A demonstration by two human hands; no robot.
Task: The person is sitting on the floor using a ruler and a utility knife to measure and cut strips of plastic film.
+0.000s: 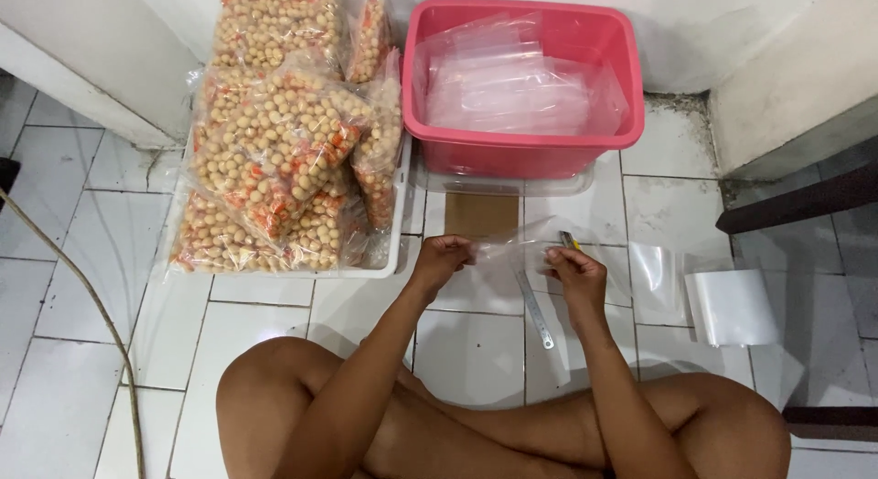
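Both hands pinching a clear bag

While I watch, my left hand (441, 257) and right hand (574, 270) each pinch shut on one end of a clear plastic bag (508, 250) stretched between them; a metal ruler (536, 311) lies just below my right hand, a pink tub (526, 150) beyond.

Landmark: pink tub (521, 154), holding clear plastic bags.
Left hand (441, 258): below the tub, pinching one edge of a clear plastic sheet (508, 250).
Right hand (574, 270): below the tub, gripping the sheet's other edge.
Metal ruler (535, 310): on the tiles under the hands.
Snack bags (288, 140): piled left of the tub.
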